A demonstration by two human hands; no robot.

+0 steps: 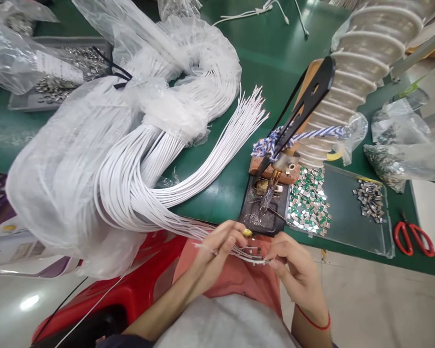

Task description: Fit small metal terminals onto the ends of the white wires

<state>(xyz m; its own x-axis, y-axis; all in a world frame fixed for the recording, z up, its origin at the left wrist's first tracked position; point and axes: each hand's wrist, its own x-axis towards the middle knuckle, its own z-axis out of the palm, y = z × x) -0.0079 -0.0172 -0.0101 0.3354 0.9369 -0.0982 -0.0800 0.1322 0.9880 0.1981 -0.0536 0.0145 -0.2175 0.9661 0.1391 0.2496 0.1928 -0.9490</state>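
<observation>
My left hand (223, 241) is closed round several white cables near the table's front edge, with something yellow at its fingertips. To the right, my right hand (293, 263) pinches the ends of white cables, where small metal and green pieces show between the hands. The white cables (203, 176) run from a large bundle on the left, partly wrapped in clear plastic. Just beyond my hands sits a black tray (259, 220) with a soldering tip and a brick above it. Small green and silver connectors (309, 200) lie to its right.
A clear tray (348, 241) carries the connectors and a pile of metal shells (370, 199). Red scissors (413, 237) lie at the right. A ribbed hose (362, 63) hangs over the back right. Plastic bags (398, 154) and a parts tray (32, 101) stand at the sides.
</observation>
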